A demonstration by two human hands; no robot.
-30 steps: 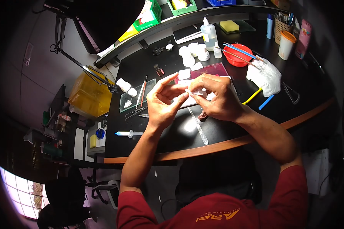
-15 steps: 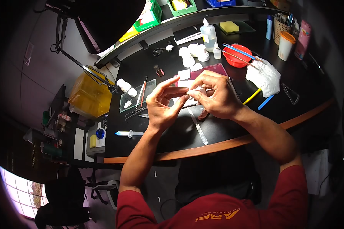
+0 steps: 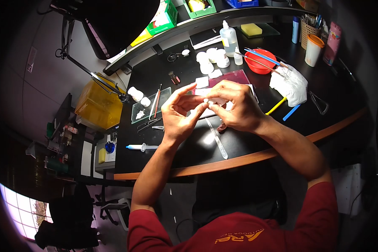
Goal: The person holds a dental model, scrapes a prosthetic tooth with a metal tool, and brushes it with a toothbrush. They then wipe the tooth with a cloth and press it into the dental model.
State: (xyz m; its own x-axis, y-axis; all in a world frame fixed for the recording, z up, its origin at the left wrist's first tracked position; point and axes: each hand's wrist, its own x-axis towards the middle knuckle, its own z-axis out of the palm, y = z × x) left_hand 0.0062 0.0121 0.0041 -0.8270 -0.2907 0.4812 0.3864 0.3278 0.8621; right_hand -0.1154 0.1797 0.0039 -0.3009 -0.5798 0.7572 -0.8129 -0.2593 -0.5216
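Between the fingertips of both hands is a small white piece (image 3: 206,101), too small to name by kind. My left hand (image 3: 178,113) pinches it with thumb and index finger, the other fingers bent loosely. From the other side my right hand (image 3: 239,107) closes thumb and fingers on the same piece. Under the hands lies a white pad (image 3: 200,93), partly covered by them. Below them on the black table (image 3: 189,157) rests a pale flat spatula (image 3: 217,139), beside a small reddish-brown object (image 3: 221,127) half hidden by my right hand.
Left of the hands, a glass plate (image 3: 166,95) bears brushes and white powder, near a syringe (image 3: 142,147). Beyond stand white jars (image 3: 205,65) and a clear bottle (image 3: 229,40). To the right are a red bowl (image 3: 258,67) with brushes and a crumpled white tissue (image 3: 290,86).
My right hand's fingers have shifted slightly around the white piece, which now shows more plainly between the fingertips. The things on the table have not moved.
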